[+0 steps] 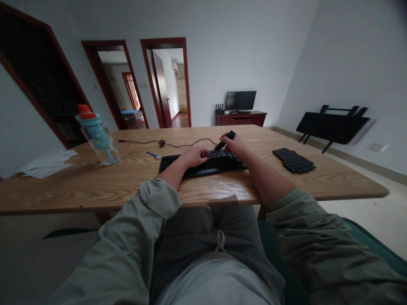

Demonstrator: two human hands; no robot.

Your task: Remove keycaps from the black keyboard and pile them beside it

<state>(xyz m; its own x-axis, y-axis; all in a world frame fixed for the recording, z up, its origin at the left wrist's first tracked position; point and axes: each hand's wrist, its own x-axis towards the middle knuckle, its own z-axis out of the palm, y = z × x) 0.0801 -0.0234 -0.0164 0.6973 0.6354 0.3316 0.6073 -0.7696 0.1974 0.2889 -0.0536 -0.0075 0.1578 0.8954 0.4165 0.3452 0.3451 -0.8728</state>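
A black keyboard (203, 164) lies on the wooden table (95, 182) in front of me. My left hand (193, 156) rests on the keyboard's middle with its fingers curled down on the keys. My right hand (235, 144) is closed around a slim black tool (224, 141), held tilted with its lower end touching the keyboard's upper rows. A pile of loose black keycaps (294, 160) sits on the table to the right of the keyboard.
A clear water bottle (98, 135) with a blue and orange lid stands at the left. A small blue item (153, 155), a black cable (165, 144) and white cloth or paper (47, 163) also lie on the table. A folded black table (332, 126) leans on the right wall.
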